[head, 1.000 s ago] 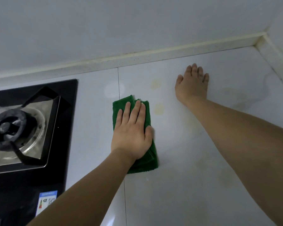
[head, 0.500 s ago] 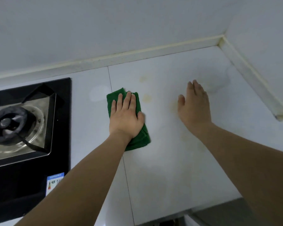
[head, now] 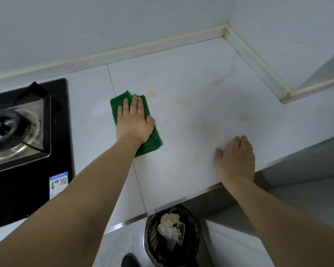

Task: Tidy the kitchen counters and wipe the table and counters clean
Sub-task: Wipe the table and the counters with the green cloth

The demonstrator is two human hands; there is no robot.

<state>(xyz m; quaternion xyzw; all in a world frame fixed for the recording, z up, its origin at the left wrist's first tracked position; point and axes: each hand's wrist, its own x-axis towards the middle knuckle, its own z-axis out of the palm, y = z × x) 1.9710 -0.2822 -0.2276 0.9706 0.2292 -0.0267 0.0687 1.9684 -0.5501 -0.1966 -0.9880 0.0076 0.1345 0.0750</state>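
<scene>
Head view: green cloth point(head: 152, 139) lies flat under the left hand point(head: 134, 124).

The cloth point(head: 137, 122) is plain dark green; the worktop point(head: 181, 78) is white with pale yellow stains; the hob point(head: 27, 193) is black.

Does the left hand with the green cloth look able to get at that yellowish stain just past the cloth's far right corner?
Probably yes. The left hand presses the green cloth flat, the stain sits beside it, and only bare counter lies between.
</scene>
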